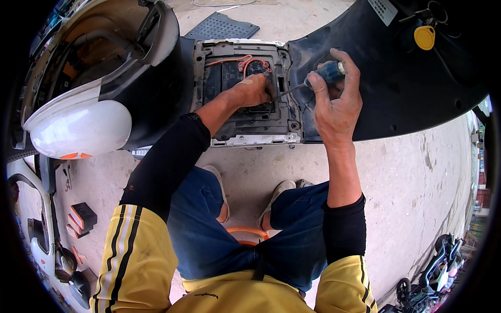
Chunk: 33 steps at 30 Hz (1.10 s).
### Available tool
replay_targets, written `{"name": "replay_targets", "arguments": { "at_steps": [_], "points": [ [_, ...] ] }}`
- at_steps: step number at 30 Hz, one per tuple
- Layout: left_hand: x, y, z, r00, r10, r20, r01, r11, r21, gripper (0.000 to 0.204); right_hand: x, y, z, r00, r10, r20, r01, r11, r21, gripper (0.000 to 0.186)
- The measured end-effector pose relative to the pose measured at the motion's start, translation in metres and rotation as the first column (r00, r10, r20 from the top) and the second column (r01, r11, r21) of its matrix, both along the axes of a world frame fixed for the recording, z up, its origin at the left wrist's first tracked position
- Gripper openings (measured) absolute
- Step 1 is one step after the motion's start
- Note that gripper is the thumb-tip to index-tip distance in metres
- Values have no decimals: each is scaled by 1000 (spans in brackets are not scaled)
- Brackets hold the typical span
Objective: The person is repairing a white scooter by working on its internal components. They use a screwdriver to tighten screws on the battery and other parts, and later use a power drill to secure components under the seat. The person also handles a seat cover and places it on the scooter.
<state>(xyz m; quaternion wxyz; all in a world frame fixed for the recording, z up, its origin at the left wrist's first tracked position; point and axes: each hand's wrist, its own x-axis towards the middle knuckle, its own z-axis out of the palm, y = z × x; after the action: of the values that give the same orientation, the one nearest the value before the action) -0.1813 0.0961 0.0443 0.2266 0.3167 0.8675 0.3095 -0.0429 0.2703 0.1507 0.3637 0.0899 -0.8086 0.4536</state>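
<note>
An open compartment (209,94) in the vehicle's floorboard holds a black battery (224,77) with orange wires (232,58) and red terminal fittings (266,66). My left hand (248,91) reaches into it, fingers curled at the battery's right part; what they grip, if anything, is hidden. My right hand (338,104) is closed on a screwdriver (326,71) with a translucent blue handle, raised at the compartment's right edge. Its thin shaft slants down leftward to the fingertips of my left hand, where its tip is hard to make out.
Black panels (396,94) flank the compartment, with keys and a yellow tag (424,37) at right and a white scooter body (78,128) at left. A textured mat (219,27) lies beyond. Boxes (81,219) lie on the left floor; several scooters (433,276) stand at lower right.
</note>
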Motion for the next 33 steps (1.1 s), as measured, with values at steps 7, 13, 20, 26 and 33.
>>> {"name": "replay_targets", "arguments": {
  "at_steps": [7,13,20,26,33],
  "points": [
    [0,1,-1,1000,10,-4,-10,1000,-10,28,-1,1,1,1000,-25,-1,25,998,57,50],
    [-5,3,-10,999,11,-30,-12,999,-42,27,-3,-1,5,999,-36,-23,38,991,125,51],
    [-6,-7,-16,970,-58,-238,71,996,45,25,-27,-6,24,963,203,178,-205,979,-6,56],
    [31,5,31,959,-6,-282,115,922,371,23,-44,-8,22,995,42,-93,-5,929,369,62],
    [24,-5,30,945,-16,-328,137,927,350,18,-46,-18,18,973,228,36,-229,972,48,61]
  ]
}}
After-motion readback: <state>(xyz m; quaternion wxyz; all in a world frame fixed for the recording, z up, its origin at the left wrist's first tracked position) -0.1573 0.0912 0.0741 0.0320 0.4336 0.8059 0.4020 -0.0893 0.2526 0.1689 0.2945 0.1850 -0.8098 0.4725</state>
